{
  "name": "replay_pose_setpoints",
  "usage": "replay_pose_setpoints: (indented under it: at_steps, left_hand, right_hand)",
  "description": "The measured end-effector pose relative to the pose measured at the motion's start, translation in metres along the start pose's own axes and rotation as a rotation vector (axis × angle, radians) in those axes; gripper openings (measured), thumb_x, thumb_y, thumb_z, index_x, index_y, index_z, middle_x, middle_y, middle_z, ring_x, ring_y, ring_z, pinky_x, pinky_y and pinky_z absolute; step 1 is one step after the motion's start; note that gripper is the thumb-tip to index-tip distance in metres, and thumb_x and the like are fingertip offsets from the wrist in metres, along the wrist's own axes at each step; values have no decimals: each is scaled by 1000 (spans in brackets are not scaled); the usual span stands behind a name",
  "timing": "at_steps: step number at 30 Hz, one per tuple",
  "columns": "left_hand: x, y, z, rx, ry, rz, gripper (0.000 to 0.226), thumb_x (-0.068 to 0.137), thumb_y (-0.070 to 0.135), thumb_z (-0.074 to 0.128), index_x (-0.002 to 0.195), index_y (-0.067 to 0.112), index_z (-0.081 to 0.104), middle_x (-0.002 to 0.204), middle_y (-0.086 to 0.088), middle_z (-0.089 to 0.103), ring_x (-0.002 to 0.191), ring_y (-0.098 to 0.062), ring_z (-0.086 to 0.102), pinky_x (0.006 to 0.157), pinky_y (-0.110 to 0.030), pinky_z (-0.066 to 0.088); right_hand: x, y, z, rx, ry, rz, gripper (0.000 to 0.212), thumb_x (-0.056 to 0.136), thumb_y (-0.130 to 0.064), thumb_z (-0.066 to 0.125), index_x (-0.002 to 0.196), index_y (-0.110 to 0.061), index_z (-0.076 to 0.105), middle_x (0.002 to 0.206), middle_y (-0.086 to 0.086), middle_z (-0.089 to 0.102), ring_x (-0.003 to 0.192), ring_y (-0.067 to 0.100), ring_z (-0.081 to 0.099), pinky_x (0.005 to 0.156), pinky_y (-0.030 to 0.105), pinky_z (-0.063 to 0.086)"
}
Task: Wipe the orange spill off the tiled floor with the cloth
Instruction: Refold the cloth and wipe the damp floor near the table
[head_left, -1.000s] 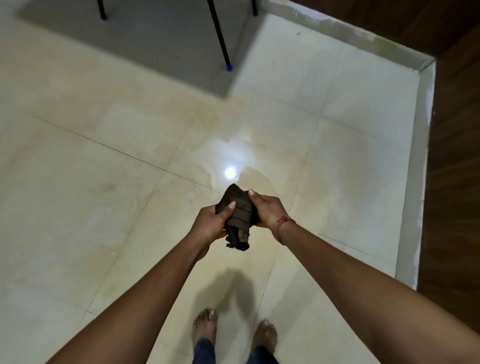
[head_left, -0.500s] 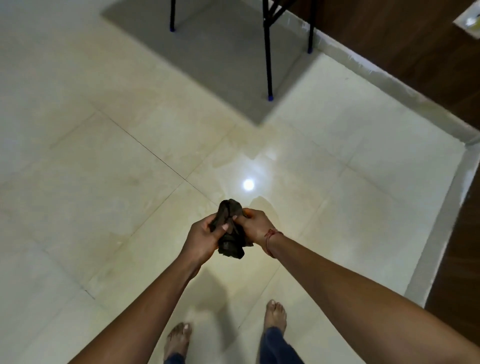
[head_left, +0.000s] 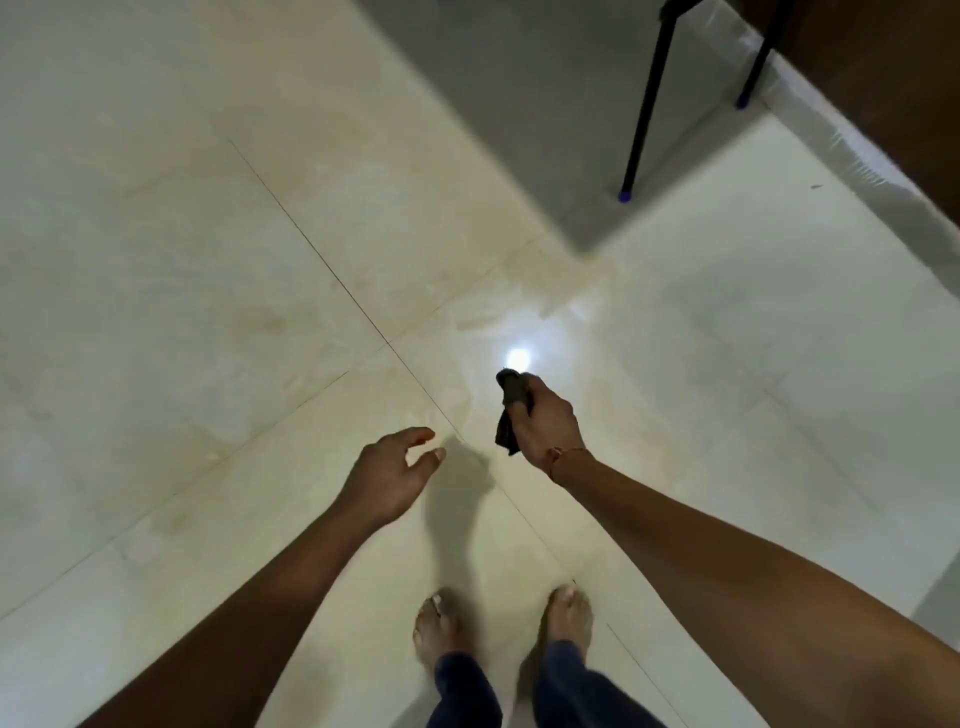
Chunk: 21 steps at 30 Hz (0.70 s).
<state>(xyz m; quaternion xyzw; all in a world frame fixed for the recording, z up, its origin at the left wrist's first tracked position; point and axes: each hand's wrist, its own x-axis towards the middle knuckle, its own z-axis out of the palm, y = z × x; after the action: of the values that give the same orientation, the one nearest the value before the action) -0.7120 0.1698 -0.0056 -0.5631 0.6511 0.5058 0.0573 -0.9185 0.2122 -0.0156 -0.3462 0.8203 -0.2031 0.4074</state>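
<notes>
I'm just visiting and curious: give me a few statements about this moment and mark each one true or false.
1. The right hand grips the cloth. True.
2. The left hand holds the cloth too. False: it is empty, its fingers loosely spread, and it is apart from the cloth.
3. The person wears shoes. False: the feet are bare on the tiles.
4. The black legs at the top right have blue tips. True.
5. The cloth is white. False: it is dark.
</notes>
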Motion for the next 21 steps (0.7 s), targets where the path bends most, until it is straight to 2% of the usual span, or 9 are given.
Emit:
replay_pose_setpoints:
  at_steps: [2, 3, 5, 6, 9, 13, 15, 18, 21]
  left_hand:
    - [61, -33, 26, 126, 5, 22, 44, 94, 42, 57, 134, 23, 56, 134, -3, 61, 117, -23, 57, 98, -27, 40]
    - [81, -44, 30, 208, 9, 35, 48, 94, 45, 55, 137, 23, 54, 139, -5, 57, 124, -24, 53, 103, -31, 39]
    - [145, -81, 58, 337, 38, 81, 58, 93, 52, 50, 142, 21, 48, 153, -4, 41, 141, -22, 38, 112, -39, 31]
    - [169, -95, 68, 390, 47, 93, 61, 93, 53, 48, 144, 20, 45, 156, -4, 35, 144, -23, 32, 114, -42, 28]
    - [233, -150, 102, 513, 137, 147, 75, 87, 58, 35, 147, 15, 41, 158, -10, 31, 146, -31, 28, 113, -50, 24]
    - [275, -185, 115, 616, 282, 284, 77, 90, 60, 24, 148, 11, 38, 157, -12, 33, 144, -35, 29, 110, -54, 24]
    - [294, -193, 120, 633, 276, 284, 74, 92, 60, 26, 149, 14, 34, 158, -10, 30, 145, -35, 28, 110, -54, 25]
    - [299, -200, 148, 616, 242, 246, 78, 90, 66, 30, 152, 18, 29, 162, -7, 21, 148, -33, 20, 113, -54, 21]
    - [304, -198, 157, 592, 289, 261, 74, 89, 63, 38, 148, 19, 37, 159, -9, 28, 146, -34, 22, 112, -54, 20]
  right_hand:
    - [56, 47, 35, -316, 17, -189, 38, 85, -19, 42, 118, -31, 56, 113, -4, 61, 110, 20, 54, 91, 40, 46]
    - [73, 64, 46, -485, -15, -227, 40, 85, -19, 44, 122, -28, 54, 123, -3, 56, 121, 20, 46, 99, 43, 39]
    - [119, 119, 74, -750, -153, -228, 46, 87, -27, 52, 132, -22, 48, 141, 2, 45, 135, 22, 32, 110, 44, 25]
    - [132, 143, 84, -793, -212, -211, 52, 86, -33, 55, 136, -20, 45, 146, 4, 39, 138, 23, 28, 112, 44, 20]
    - [169, 212, 117, -771, -127, -385, 67, 88, -43, 52, 146, -14, 35, 156, 12, 29, 146, 27, 19, 117, 44, 11]
    - [217, 235, 146, -842, -38, -548, 70, 95, -50, 29, 150, -8, 29, 159, 13, 24, 148, 26, 19, 118, 46, 16]
    - [226, 246, 159, -867, -63, -594, 71, 95, -51, 29, 151, -8, 27, 160, 10, 22, 148, 23, 19, 118, 45, 15]
    - [198, 281, 166, -882, -117, -574, 72, 96, -55, 34, 154, -13, 20, 162, 5, 16, 149, 20, 16, 119, 41, 6]
    - [237, 270, 149, -804, 67, -469, 75, 95, -58, 34, 154, -15, 19, 162, 3, 17, 149, 19, 16, 118, 40, 10]
